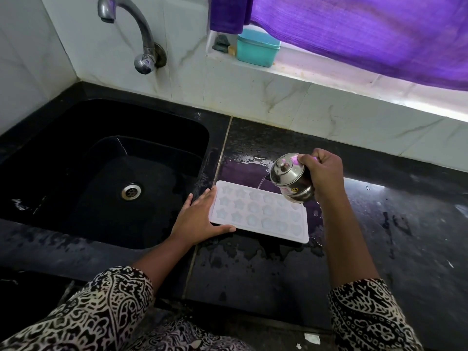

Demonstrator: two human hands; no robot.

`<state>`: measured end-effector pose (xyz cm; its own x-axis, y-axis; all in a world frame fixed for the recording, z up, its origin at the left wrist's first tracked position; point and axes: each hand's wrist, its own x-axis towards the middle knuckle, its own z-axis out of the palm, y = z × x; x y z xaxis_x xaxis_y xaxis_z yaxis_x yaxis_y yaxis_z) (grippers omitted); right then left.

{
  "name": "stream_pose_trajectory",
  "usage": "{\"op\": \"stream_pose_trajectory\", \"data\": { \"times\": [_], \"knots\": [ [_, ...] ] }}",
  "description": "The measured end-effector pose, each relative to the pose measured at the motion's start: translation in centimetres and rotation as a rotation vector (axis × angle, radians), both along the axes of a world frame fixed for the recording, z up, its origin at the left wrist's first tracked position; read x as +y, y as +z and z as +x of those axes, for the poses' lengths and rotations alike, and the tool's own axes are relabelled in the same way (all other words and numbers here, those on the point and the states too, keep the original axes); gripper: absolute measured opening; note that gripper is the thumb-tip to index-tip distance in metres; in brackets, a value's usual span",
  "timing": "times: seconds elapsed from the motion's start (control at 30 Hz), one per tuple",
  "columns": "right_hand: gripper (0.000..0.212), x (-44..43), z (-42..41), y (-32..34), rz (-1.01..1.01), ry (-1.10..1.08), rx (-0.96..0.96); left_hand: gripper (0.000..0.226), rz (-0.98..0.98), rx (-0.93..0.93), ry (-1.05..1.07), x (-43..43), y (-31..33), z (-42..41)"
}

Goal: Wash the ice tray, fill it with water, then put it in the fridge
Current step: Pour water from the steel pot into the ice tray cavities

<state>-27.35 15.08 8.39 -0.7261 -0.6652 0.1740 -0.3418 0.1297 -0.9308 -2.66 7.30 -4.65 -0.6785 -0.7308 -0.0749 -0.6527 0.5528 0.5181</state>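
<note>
Ice tray (pixel 258 211) flat on counter (pixel 379 224), 3 o'clock of sink (pixel 76 160). L hand (pixel 200 219), fingers straight, at tray's 9 o'clock edge. R hand (pixel 321 173) grips tilted steel pot (pixel 288 177) over tray's 1 o'clock.

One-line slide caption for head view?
Right hand tips a lidded steel pot, pouring water into the white star-mould ice tray steadied by the left hand.

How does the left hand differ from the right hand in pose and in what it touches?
The left hand has straight fingers; the right hand has curled ones.
The left hand rests against the left end of the tray; the right hand grips a tilted steel pot.
The left hand is down at the counter; the right hand is raised over the tray's far edge.
Both are bare.
</note>
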Motion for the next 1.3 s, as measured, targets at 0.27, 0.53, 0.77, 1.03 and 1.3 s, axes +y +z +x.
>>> {"op": "stream_pose_trajectory", "data": {
  "times": [0.27, 0.53, 0.77, 1.03, 1.3],
  "knots": [
    [0.036, -0.03, 0.1, 0.3, 0.008, 0.003, 0.008, 0.135, 0.003, 0.0, 0.001, -0.05, -0.11, 0.02],
    [0.036, -0.07, 0.1, 0.67, 0.008, -0.002, 0.011, 0.137, 0.0, -0.005, 0.001, -0.08, 0.09, 0.02],
    [0.036, -0.09, 0.15, 0.75, 0.01, -0.004, 0.015, 0.141, 0.004, -0.014, 0.003, 0.07, 0.19, -0.02],
    [0.035, -0.16, 0.24, 0.78, 0.01, -0.005, 0.001, 0.141, 0.0, -0.005, 0.003, 0.07, 0.25, -0.04],
    [0.033, -0.15, -0.29, 0.86, -0.001, -0.012, -0.058, 0.135, -0.002, -0.016, 0.003, 0.07, 0.11, 0.0]
  ]
}}
